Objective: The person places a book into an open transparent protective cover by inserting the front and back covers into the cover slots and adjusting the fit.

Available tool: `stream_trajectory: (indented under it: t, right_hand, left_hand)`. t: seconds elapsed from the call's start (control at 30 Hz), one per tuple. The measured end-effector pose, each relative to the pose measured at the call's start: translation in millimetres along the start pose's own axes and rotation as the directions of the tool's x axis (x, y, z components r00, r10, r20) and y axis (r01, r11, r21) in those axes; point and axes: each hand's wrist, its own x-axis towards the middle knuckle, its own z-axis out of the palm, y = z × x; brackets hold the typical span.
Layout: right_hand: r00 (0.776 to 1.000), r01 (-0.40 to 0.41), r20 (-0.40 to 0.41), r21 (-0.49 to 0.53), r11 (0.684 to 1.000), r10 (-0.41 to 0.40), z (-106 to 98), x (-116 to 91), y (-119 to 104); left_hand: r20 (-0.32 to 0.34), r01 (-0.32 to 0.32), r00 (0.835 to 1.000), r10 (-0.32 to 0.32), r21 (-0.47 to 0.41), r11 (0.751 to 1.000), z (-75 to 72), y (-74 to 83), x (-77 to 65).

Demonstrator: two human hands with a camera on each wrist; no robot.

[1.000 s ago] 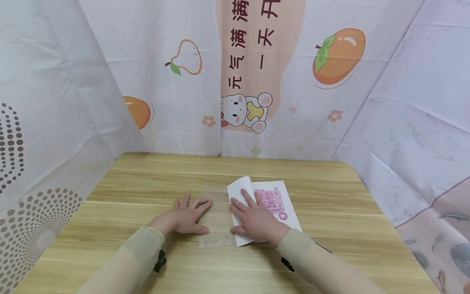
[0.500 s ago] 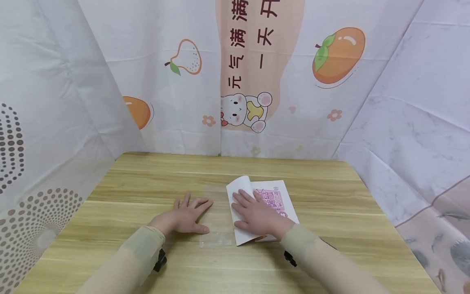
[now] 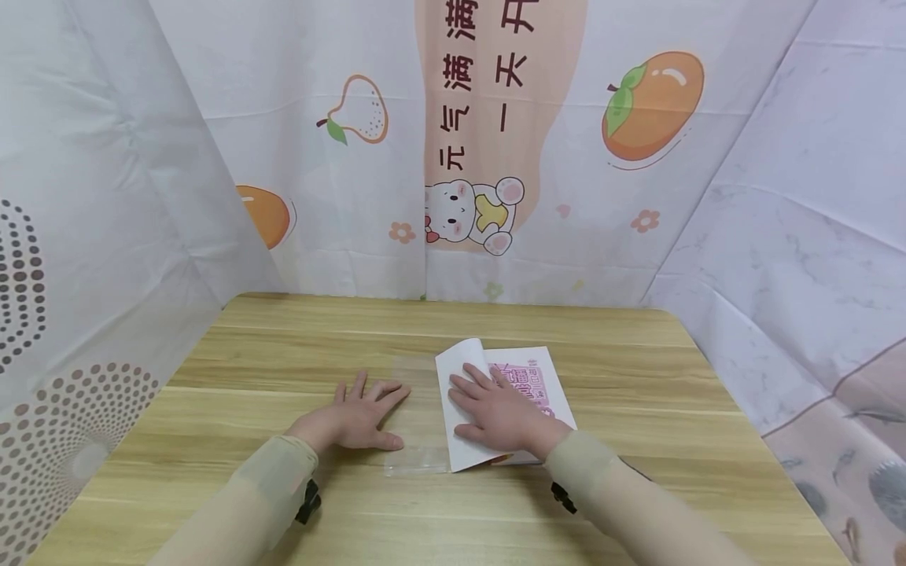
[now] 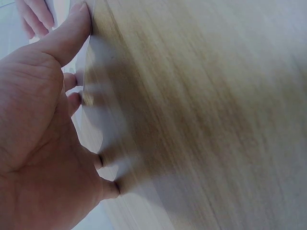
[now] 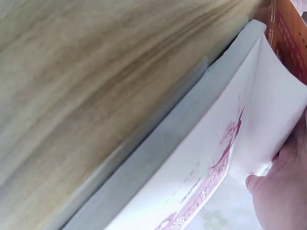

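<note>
Resting, spread and ungrasping, with right hand [image 3: 499,413] on the turned white leaf [image 3: 447,366] of a thick, pink-printed paper book [image 3: 539,369], long axis near-to-far, right of the flat, empty left hand [image 3: 359,417] at a clear plastic sheet's [image 3: 419,456] edge on the wood-grain table [image 3: 283,338].

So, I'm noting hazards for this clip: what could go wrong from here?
The turned white leaf might crease under the right hand, since its far end looks curled. The clear plastic could shift if the left hand, resting at its edge, slides.
</note>
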Motion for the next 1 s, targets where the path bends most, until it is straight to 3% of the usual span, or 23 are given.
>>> stream_trajectory:
  t: [0.63, 1.0]
  right_hand:
    - [0.999, -0.012, -0.046, -0.045, 0.999, 0.01, -0.4, -0.5, -8.2]
    - [0.999, -0.015, -0.035, -0.032, 0.999, 0.014, -1.7, -1.7, -7.2]
  left_hand:
    - [-0.024, 0.007, 1.0, -0.006, 0.018, 1.0, -2.6, 4.2, -3.5]
    - [-0.095, -0.023, 0.995, 0.034, 0.109, 0.994, -2.6, 16.5, -4.2]
